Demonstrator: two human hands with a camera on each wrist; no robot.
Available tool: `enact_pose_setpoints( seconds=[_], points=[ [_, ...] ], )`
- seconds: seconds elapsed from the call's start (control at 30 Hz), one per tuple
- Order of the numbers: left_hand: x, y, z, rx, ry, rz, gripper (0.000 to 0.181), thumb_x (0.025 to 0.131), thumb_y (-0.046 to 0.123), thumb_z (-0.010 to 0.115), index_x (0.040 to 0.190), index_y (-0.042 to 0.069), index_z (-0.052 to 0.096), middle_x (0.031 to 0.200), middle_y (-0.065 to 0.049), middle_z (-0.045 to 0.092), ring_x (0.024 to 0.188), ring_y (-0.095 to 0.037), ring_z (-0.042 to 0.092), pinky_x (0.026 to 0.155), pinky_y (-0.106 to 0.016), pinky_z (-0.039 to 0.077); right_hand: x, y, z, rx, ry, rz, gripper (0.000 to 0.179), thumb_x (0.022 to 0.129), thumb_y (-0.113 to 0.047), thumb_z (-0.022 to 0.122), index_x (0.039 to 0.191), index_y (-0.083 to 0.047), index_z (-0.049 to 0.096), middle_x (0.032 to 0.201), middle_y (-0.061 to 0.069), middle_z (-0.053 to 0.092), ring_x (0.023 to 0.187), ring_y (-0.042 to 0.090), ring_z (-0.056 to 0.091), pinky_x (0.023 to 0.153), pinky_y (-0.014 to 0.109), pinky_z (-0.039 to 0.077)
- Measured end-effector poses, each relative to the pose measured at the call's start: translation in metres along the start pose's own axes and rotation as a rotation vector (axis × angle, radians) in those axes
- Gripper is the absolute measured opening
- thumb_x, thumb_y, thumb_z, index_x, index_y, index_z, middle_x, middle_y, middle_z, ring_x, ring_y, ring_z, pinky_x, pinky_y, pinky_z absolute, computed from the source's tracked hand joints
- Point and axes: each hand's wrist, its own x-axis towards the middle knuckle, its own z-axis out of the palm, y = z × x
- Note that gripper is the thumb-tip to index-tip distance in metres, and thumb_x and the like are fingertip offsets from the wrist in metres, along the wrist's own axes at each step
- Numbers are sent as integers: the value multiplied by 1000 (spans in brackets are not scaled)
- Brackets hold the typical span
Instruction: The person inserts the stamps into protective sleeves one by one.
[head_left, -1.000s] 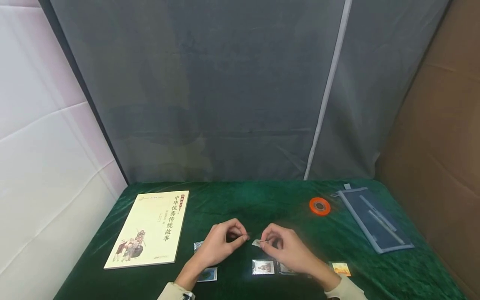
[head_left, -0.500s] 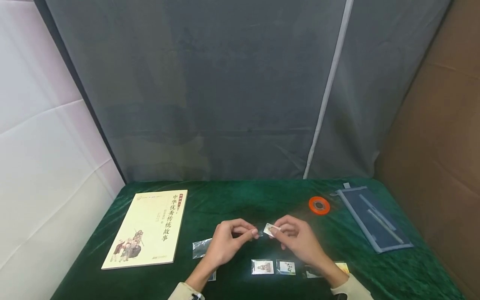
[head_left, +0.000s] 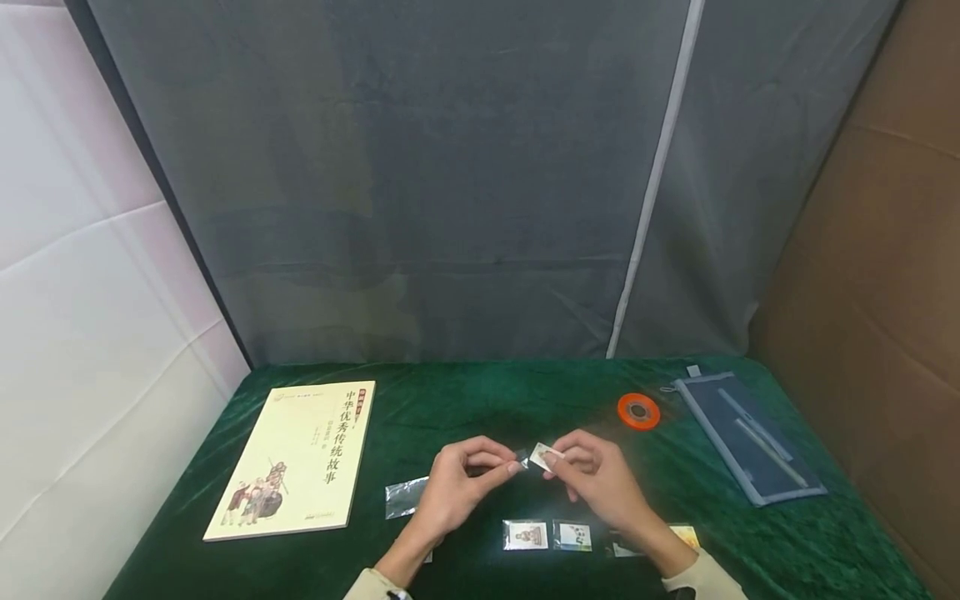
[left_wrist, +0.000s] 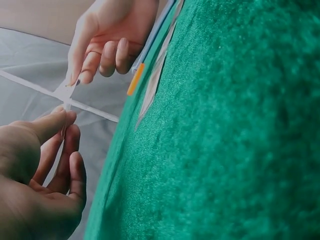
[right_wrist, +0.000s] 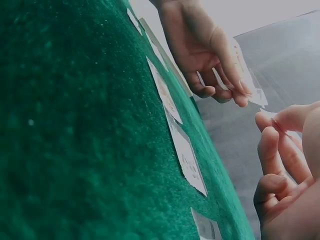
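Head view: above the middle of the green table (head_left: 465, 396), the right hand (head_left: 600, 477) pinches a card (head_left: 543, 455) between thumb and fingers, and the left hand (head_left: 461, 483) pinches a clear sleeve (head_left: 523, 458) just beside it; whether they touch, I cannot tell. The right wrist view shows the sleeve standing past the left fingertips, a part scarcely visible from above. From above, the book (head_left: 292, 458) shows its cover, lying along the table's left edge; the pouch (head_left: 750, 442) lies near the right edge, with the orange ring (head_left: 639, 412) beside it. Packets (head_left: 525, 535) lie nearer the person. A grey curtain (head_left: 450, 167) hangs beyond the far edge. Compared with one second ago, both hands are farther right, and a packet the right hand partly covered then shows whole.
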Motion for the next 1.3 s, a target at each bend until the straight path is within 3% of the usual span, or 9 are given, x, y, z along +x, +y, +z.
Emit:
enact_pose_setpoints(
  seconds=[0.4, 0.83, 1.07, 1.3],
  points=[
    [0, -2, 0, -28, 2, 1, 17, 92, 35, 89, 103, 24, 82, 96, 7, 85, 91, -11, 78, 81, -23, 58, -1, -3, 0, 13, -53, 4, 10, 105, -23, 74, 111, -15, 72, 92, 6, 82, 55, 14, 61, 60, 32, 53],
    [0, -1, 2, -34, -19, 1, 15, 93, 35, 87, 103, 24, 82, 96, 7, 85, 91, -10, 78, 81, -23, 59, -2, -4, 3, 24, -83, 58, 15, 105, -28, 74, 111, -14, 73, 95, 9, 83, 54, 12, 61, 55, 29, 51],
    [0, -2, 2, -41, -36, 2, 14, 94, 34, 87, 103, 24, 82, 97, 6, 85, 91, -11, 78, 82, -24, 60, -2, -5, 4, 45, -109, 47, 15, 104, -26, 75, 111, -12, 73, 93, 10, 83, 51, 10, 59, 49, 27, 48],
    [0, -2, 4, -30, -48, 10, 13, 94, 35, 87, 103, 26, 82, 95, 6, 84, 87, -10, 77, 80, -24, 60, -2, -3, 4, 44, -134, 78, 17, 104, -28, 75, 110, -12, 73, 91, 7, 83, 51, 8, 58, 47, 25, 48]
  ],
)
